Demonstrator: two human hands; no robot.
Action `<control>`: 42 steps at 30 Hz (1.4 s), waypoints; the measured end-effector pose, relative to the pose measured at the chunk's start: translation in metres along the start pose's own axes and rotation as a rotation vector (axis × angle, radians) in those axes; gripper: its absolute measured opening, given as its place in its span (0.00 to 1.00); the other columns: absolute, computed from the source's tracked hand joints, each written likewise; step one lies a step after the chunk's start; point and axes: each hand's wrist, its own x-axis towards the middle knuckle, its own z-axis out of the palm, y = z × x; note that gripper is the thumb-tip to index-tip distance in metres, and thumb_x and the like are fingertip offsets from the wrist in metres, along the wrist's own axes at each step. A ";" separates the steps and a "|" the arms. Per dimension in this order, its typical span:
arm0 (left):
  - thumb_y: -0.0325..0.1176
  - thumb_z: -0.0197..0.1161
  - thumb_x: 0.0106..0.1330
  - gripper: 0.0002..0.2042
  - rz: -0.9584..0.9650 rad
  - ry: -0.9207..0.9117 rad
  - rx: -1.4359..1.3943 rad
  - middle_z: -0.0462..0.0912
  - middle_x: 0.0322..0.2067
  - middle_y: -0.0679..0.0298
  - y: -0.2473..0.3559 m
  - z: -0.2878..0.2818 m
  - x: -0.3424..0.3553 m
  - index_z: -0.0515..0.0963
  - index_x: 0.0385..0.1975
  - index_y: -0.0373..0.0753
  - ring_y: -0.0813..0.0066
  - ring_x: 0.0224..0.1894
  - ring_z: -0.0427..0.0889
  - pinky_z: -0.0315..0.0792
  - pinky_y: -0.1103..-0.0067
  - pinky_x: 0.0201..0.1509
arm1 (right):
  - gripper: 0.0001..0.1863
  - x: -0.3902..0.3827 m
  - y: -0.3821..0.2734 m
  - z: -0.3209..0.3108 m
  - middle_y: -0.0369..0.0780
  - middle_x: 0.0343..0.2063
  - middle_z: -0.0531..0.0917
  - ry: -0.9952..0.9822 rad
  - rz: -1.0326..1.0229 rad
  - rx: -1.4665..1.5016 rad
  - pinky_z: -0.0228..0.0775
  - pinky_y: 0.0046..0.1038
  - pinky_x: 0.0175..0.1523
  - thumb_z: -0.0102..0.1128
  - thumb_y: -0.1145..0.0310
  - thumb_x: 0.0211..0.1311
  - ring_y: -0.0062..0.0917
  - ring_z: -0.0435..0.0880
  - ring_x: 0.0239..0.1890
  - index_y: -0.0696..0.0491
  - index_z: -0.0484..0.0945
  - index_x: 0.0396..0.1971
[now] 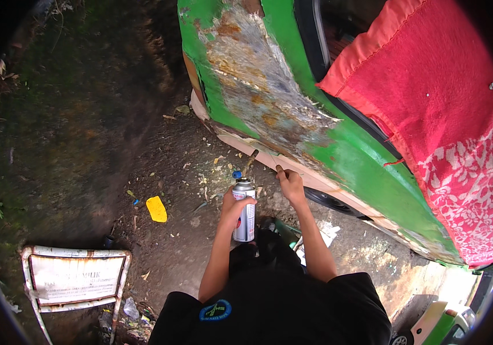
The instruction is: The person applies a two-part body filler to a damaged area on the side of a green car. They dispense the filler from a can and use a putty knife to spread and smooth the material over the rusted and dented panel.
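My left hand (235, 207) grips an upright white spray-type gas canister (245, 224). A torch head with a blue knob (237, 174) and a metal nozzle (252, 158) sits at its top, angled toward the car. My right hand (289, 187) is just right of the nozzle, at the pale pink lower edge (235, 141) of the green car body (373, 172), fingers curled; whether they hold something small or touch the edge, I cannot tell. Above, a large rusty, bare patch (246, 69) shows in the green paint.
A red patterned cloth (419, 75) drapes over the car's window. A rusty white metal sign frame (77, 253) stands at lower left. A yellow scrap (156, 209), leaves and litter lie on the dirt ground (172, 161). Another green and cream vehicle (439, 325) is at lower right.
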 end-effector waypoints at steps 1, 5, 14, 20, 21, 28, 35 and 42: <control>0.25 0.71 0.43 0.22 0.004 0.012 -0.008 0.83 0.31 0.61 0.002 0.000 -0.003 0.75 0.41 0.36 0.71 0.31 0.83 0.76 0.73 0.37 | 0.30 0.000 0.000 0.001 0.59 0.25 0.81 -0.013 -0.001 0.001 0.73 0.42 0.46 0.52 0.47 0.69 0.53 0.85 0.37 0.66 0.82 0.33; 0.25 0.72 0.43 0.23 0.046 0.026 0.055 0.83 0.31 0.61 0.002 0.003 -0.006 0.74 0.42 0.35 0.71 0.31 0.83 0.76 0.74 0.37 | 0.29 0.006 0.012 0.002 0.41 0.13 0.74 0.038 -0.122 0.034 0.65 0.32 0.29 0.55 0.47 0.69 0.26 0.73 0.18 0.63 0.82 0.27; 0.28 0.74 0.42 0.24 0.071 -0.033 0.070 0.83 0.32 0.60 -0.006 0.000 0.002 0.74 0.42 0.34 0.70 0.33 0.83 0.76 0.73 0.39 | 0.28 -0.001 0.020 -0.003 0.52 0.25 0.81 -0.013 -0.078 0.058 0.71 0.38 0.42 0.53 0.48 0.69 0.41 0.81 0.33 0.64 0.82 0.33; 0.27 0.72 0.43 0.22 0.083 -0.050 0.128 0.83 0.31 0.61 -0.012 -0.010 0.007 0.75 0.41 0.35 0.71 0.33 0.83 0.76 0.74 0.38 | 0.29 -0.010 0.016 -0.002 0.41 0.15 0.76 0.037 -0.113 0.070 0.67 0.32 0.31 0.52 0.46 0.70 0.26 0.75 0.20 0.61 0.82 0.27; 0.26 0.71 0.43 0.21 0.083 -0.051 0.120 0.83 0.30 0.62 -0.011 -0.010 0.007 0.75 0.40 0.35 0.71 0.32 0.82 0.75 0.74 0.38 | 0.29 -0.011 0.014 -0.001 0.41 0.15 0.77 0.036 -0.104 0.078 0.67 0.32 0.32 0.51 0.46 0.70 0.26 0.75 0.21 0.61 0.82 0.27; 0.28 0.73 0.43 0.21 0.087 -0.034 0.147 0.83 0.31 0.61 -0.012 -0.020 0.018 0.75 0.39 0.36 0.71 0.33 0.83 0.76 0.74 0.39 | 0.28 -0.014 0.006 0.003 0.40 0.16 0.76 0.039 -0.051 0.116 0.66 0.30 0.32 0.52 0.47 0.70 0.24 0.75 0.22 0.62 0.81 0.28; 0.30 0.74 0.42 0.22 0.117 -0.048 0.202 0.84 0.32 0.61 -0.020 -0.025 0.033 0.75 0.38 0.36 0.71 0.33 0.83 0.76 0.73 0.39 | 0.27 -0.016 0.011 0.010 0.37 0.14 0.73 0.051 -0.104 0.121 0.64 0.30 0.29 0.53 0.48 0.69 0.22 0.71 0.20 0.61 0.81 0.28; 0.28 0.73 0.43 0.21 0.112 -0.038 0.172 0.84 0.32 0.60 -0.019 -0.024 0.036 0.74 0.39 0.36 0.70 0.32 0.83 0.76 0.73 0.38 | 0.27 -0.019 0.012 0.018 0.37 0.14 0.74 0.062 -0.101 0.172 0.63 0.29 0.28 0.54 0.49 0.68 0.21 0.71 0.19 0.61 0.81 0.27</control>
